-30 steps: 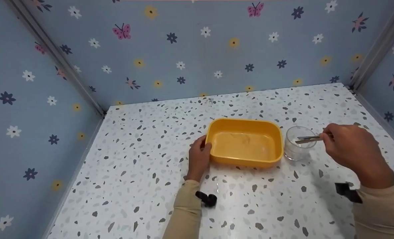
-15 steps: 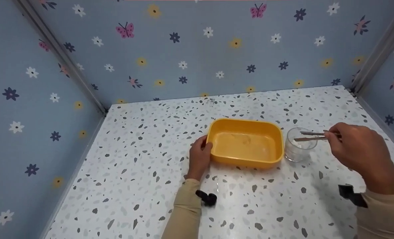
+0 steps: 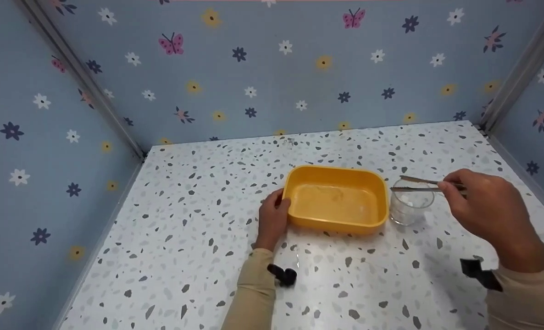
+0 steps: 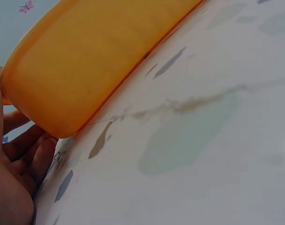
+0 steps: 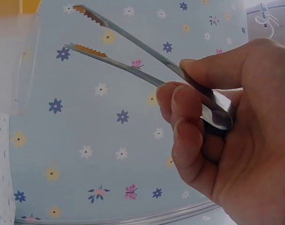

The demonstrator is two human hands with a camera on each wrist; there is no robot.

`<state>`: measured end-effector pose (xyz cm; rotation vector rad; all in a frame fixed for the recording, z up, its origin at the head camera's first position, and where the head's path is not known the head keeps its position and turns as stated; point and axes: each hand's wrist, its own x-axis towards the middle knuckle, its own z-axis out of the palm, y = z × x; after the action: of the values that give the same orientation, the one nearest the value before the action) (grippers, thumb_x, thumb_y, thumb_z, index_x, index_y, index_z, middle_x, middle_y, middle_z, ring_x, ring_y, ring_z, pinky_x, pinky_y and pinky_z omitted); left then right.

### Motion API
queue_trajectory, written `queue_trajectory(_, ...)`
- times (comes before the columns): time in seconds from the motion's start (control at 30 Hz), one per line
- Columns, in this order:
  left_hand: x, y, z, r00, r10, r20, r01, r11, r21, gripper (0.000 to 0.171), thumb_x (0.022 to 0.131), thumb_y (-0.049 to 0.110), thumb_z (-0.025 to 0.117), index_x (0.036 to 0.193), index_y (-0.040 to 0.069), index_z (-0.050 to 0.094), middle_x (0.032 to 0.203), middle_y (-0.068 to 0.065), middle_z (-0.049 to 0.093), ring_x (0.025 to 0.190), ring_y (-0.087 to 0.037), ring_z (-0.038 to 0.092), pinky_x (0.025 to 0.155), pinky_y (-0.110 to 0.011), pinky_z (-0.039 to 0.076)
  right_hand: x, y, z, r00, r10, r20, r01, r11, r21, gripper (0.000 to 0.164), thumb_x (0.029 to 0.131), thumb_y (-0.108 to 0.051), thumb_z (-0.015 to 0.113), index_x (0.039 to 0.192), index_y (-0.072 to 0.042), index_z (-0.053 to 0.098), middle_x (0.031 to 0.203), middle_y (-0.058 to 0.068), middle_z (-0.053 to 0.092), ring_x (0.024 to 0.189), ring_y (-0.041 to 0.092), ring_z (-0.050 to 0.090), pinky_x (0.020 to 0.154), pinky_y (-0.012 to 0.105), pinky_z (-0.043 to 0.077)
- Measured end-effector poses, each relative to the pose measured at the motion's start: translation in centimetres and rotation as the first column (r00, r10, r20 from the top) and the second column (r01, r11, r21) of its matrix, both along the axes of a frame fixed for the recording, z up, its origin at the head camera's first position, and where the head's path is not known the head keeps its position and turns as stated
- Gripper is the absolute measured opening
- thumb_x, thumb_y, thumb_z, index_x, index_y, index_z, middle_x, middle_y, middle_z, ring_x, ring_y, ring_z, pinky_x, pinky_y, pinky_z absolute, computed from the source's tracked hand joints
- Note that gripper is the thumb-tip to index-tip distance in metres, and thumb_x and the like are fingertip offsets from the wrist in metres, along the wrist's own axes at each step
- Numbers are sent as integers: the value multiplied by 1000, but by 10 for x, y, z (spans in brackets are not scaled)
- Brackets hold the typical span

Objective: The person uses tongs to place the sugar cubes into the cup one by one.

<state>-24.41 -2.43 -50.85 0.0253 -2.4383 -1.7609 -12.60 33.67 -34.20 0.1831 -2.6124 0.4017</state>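
Note:
A yellow rectangular plastic tub (image 3: 336,224) stands on the table with nothing in it. My left hand (image 3: 272,220) grips its left end, thumb at the rim and fingers against the outer wall (image 4: 67,79). In my right hand (image 3: 492,208) is a pair of metal tongs (image 5: 133,40), pinched between thumb and fingers. The serrated tips are spread apart with nothing between them. In the head view they overlap the mouth of a clear glass (image 3: 402,216), just right of the tub. Some small white pieces (image 3: 406,200) show inside the glass.
The speckled white table (image 3: 198,238) runs back to a flowered blue wall (image 3: 272,68), with more panels at both sides. Black wrist mounts (image 3: 285,275) stick out from both sleeves.
The tongs, lower in the glass and nearly closed a second ago, have risen to its rim, spread apart and shifted left. My left hand stays on the tub.

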Motion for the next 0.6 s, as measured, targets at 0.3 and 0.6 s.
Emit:
queue_trajectory(0.3, 0, 0, -2, 1000, 8, 15, -8, 1000, 3, 41, 97, 28, 56, 135, 14, 62, 126, -1, 64, 110, -17, 57, 100, -37, 46, 2, -14, 1, 995, 79, 54, -78, 997, -21, 11, 95, -14, 69, 96, -3, 71, 77, 6, 68, 60, 19, 51, 56, 39, 42)
queue_trajectory(0.6, -1, 1, 1, 1000, 8, 17, -8, 1000, -24, 43, 98, 29, 55, 137, 11, 61, 127, -2, 63, 109, -18, 57, 100, -36, 46, 0, -24, -5, 976, 196, 99, -193, 980, -39, 7, 95, -17, 69, 95, -11, 72, 83, -2, 69, 68, 14, 57, 61, 40, 47)
